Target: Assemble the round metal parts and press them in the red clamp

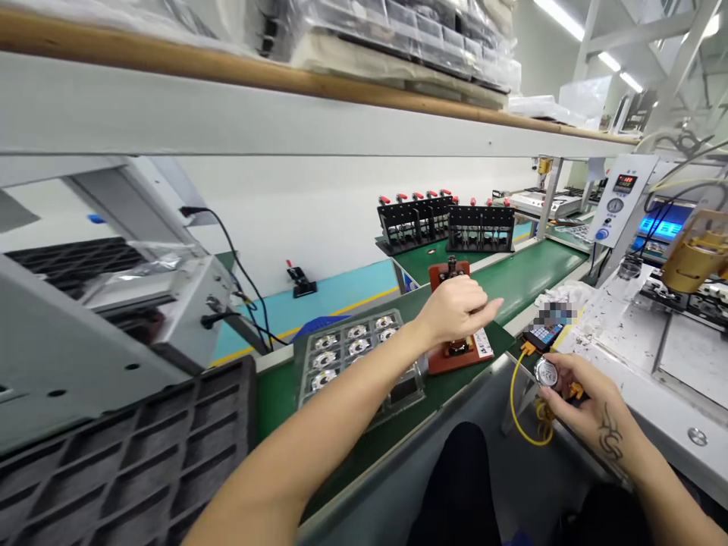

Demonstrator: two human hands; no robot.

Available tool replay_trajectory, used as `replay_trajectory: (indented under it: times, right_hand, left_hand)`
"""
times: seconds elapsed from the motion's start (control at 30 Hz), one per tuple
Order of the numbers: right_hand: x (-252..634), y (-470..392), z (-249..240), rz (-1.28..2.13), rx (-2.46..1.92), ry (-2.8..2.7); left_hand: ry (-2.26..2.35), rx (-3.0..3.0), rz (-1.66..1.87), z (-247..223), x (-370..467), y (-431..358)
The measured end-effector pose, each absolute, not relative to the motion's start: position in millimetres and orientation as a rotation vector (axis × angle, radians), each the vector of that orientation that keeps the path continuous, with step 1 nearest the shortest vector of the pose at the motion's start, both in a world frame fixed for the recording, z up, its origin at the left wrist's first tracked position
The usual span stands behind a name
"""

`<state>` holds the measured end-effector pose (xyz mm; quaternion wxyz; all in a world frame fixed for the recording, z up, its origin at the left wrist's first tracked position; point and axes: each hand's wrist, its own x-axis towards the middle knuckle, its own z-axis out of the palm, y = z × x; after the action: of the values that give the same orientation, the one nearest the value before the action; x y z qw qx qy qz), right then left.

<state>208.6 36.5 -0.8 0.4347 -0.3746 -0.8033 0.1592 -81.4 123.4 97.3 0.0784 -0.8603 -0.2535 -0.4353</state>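
Metal disc (547,372) is pinched between the right hand (580,390)'s thumb and fingers; looks light, stiff, probably slick, so I'd say rim over printed face. Left hand (458,307) is curled above the red-brown fixture (440,362), can't tell if gripping.

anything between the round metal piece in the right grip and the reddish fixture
Yes: in this view, the yellow cable crosses the gap between the round metal piece and the reddish fixture, though its depth is unclear. The left grip also covers the fixture's middle.
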Motion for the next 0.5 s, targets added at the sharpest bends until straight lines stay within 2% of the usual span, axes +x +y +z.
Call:
replay_trajectory:
  times: [0.17,0.27,0.33,0.4,0.5]
  right_hand:
    - [188.7,56.2,-2.6,0.485,-0.936,-1.965]
    - [173.3,72.0,-7.2,0.538,-0.924,-1.987]
    - [164.3,82.7,-16.0,0.574,-0.916,-2.013]
    - [154.8,94.8,-27.7,0.590,-0.903,-2.045]
    - [135.1,118.7,-43.7,0.570,-0.842,-2.121]
  left_hand:
    - [-1.146,-2.422,-1.997,156.2,-86.3,151.9]
    - [-1.436,-2.245,-2.158,162.7,-119.7,173.7]
    - [-1.751,-2.146,-1.980,138.4,-146.8,170.4]
    - [-2.140,-2.249,-1.558,96.9,-166.4,152.4]
    - [-2.315,-2.571,-1.207,29.2,-169.7,122.2]
